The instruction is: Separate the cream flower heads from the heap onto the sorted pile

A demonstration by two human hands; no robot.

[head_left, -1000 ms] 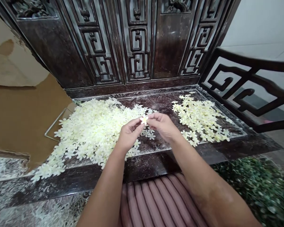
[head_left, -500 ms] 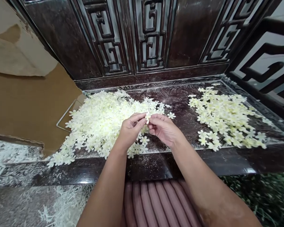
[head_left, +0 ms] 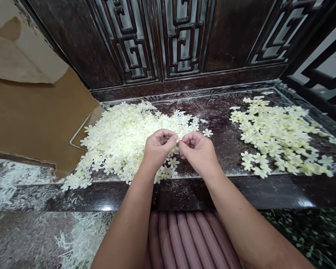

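Between the fingertips of both my hands is a small pale cream flower (head_left: 178, 138), mostly covered by the fingers. My left hand (head_left: 159, 147) pinches it from the left, and my right hand (head_left: 198, 151) pinches it from the right; the two hands nearly meet. Under and behind my left hand spreads a big heap of white five-petalled flowers (head_left: 123, 138), looking artificial. Right of my right hand lies a second, more yellowish pile of flowers (head_left: 277, 138). One single flower (head_left: 207, 132) rests apart, just beyond my right hand.
The dark wooden bench seat (head_left: 221, 149) is dusted with white bits. A carved lattice backrest (head_left: 182, 41) rises behind. Brown cardboard (head_left: 30, 119) leans at left beside a bent metal wire (head_left: 80, 130). White shreds (head_left: 84, 235) lie on the floor; green foliage (head_left: 319, 231) is at lower right.
The fingers have curled in closer around the small flower, which now shows less. The view has tilted slightly, shifting the piles in the picture; they look otherwise unchanged.
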